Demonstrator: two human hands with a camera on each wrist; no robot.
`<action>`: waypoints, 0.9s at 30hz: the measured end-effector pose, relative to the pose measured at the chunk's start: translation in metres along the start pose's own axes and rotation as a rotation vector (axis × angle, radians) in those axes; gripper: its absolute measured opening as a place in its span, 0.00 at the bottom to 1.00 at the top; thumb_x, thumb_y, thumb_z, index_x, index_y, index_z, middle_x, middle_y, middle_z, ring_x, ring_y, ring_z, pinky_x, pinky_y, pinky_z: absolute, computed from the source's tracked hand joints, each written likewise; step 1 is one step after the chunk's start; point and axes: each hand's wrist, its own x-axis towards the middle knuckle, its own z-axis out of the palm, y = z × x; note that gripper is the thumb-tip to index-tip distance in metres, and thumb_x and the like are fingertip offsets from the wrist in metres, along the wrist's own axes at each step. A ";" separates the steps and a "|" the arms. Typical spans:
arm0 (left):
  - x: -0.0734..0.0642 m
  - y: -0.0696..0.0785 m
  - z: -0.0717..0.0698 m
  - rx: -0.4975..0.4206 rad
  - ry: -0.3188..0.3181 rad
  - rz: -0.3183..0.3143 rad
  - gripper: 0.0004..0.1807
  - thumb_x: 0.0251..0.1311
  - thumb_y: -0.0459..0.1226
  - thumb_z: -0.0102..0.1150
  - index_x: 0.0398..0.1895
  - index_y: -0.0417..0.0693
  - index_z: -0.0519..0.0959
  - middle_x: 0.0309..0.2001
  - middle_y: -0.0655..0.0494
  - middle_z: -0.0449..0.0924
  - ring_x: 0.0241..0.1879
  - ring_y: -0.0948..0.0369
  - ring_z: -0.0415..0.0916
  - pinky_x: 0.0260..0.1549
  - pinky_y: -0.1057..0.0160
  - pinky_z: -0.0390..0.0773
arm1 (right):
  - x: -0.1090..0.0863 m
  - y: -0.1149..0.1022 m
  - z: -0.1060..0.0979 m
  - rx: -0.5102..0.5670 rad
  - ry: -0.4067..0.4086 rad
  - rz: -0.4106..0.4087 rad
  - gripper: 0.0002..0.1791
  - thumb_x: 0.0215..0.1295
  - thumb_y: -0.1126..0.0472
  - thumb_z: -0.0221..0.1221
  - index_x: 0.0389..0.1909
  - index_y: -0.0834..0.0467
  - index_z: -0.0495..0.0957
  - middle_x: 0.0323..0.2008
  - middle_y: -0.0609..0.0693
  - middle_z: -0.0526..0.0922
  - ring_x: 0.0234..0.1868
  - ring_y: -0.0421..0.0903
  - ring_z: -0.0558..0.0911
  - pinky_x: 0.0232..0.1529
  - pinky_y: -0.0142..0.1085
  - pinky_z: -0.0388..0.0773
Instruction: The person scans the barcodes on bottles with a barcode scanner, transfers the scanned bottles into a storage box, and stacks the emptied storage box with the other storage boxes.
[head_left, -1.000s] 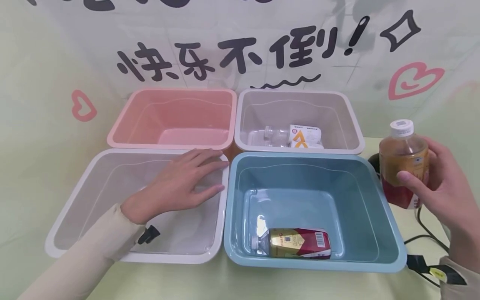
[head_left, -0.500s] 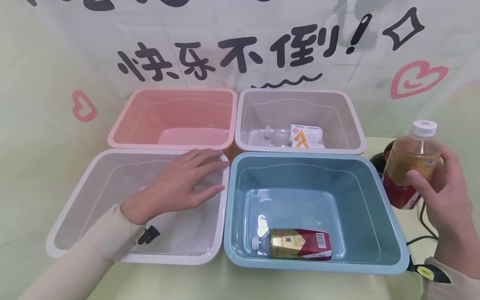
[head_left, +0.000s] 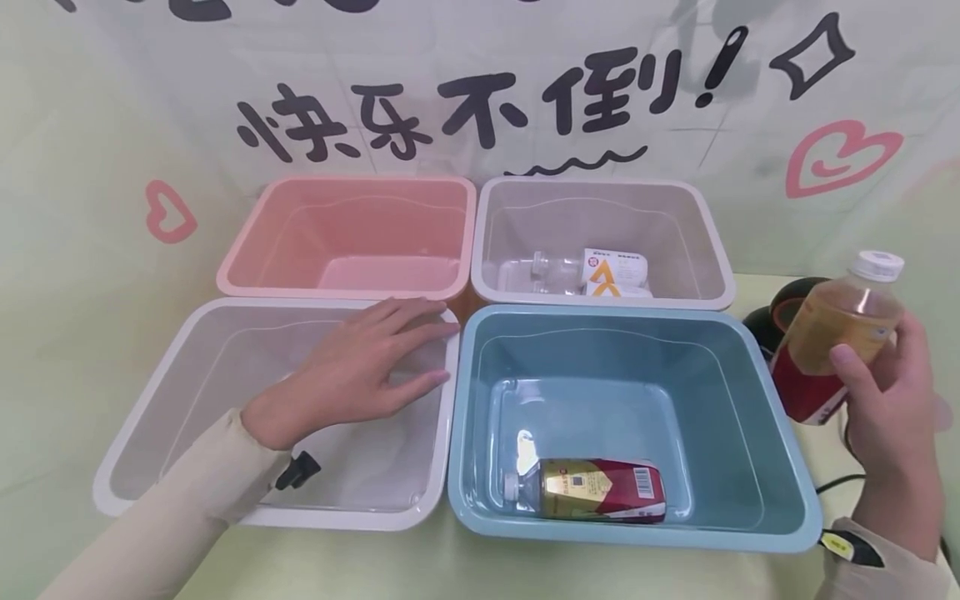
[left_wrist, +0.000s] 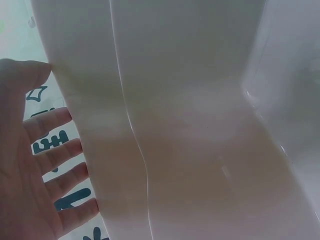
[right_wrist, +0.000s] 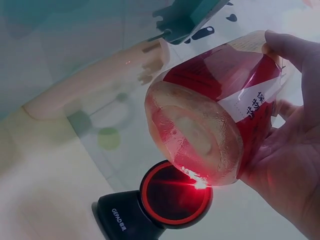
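Observation:
My right hand grips a plastic drink bottle with a white cap and a gold and red label, to the right of the blue bin. The bottle tilts, cap up and to the right. Its base faces a black barcode scanner, whose red light falls on the base in the right wrist view. My left hand rests at the right rim of the front grey bin, fingers spread and mostly straight. A similar bottle lies on its side inside the blue bin.
Behind stand a pink bin and another grey bin, the latter with clear bottles with white and orange labels. Black cables run over the table right of the blue bin. A printed curtain hangs at the back.
My right hand has moved the bottle to the right and tilted it, so more of the scanner shows behind it. The left hand stays in place.

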 end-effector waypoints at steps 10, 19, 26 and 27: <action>0.000 0.000 0.003 0.001 -0.005 -0.004 0.31 0.69 0.58 0.62 0.71 0.59 0.78 0.74 0.54 0.74 0.75 0.52 0.69 0.75 0.45 0.72 | -0.002 0.010 -0.006 0.019 0.058 0.017 0.39 0.67 0.73 0.63 0.77 0.58 0.62 0.64 0.57 0.79 0.60 0.50 0.78 0.51 0.24 0.81; -0.003 -0.001 0.000 0.015 -0.009 -0.014 0.32 0.69 0.60 0.61 0.72 0.60 0.77 0.75 0.55 0.73 0.76 0.52 0.69 0.75 0.44 0.72 | 0.000 0.008 -0.002 -0.051 0.045 0.031 0.40 0.67 0.69 0.65 0.79 0.57 0.64 0.69 0.55 0.75 0.65 0.50 0.72 0.53 0.24 0.78; -0.002 0.000 -0.001 0.014 -0.012 -0.018 0.32 0.70 0.60 0.61 0.72 0.61 0.77 0.75 0.55 0.74 0.76 0.52 0.69 0.75 0.44 0.73 | 0.001 0.009 -0.002 0.001 -0.006 0.009 0.38 0.68 0.74 0.61 0.78 0.60 0.63 0.68 0.55 0.77 0.64 0.49 0.74 0.53 0.24 0.80; -0.002 0.000 -0.001 0.013 -0.012 -0.018 0.31 0.70 0.60 0.61 0.72 0.60 0.78 0.75 0.55 0.74 0.76 0.52 0.69 0.75 0.44 0.73 | 0.001 0.008 -0.001 0.006 -0.022 0.004 0.37 0.69 0.74 0.60 0.78 0.61 0.63 0.67 0.55 0.77 0.63 0.49 0.75 0.52 0.24 0.81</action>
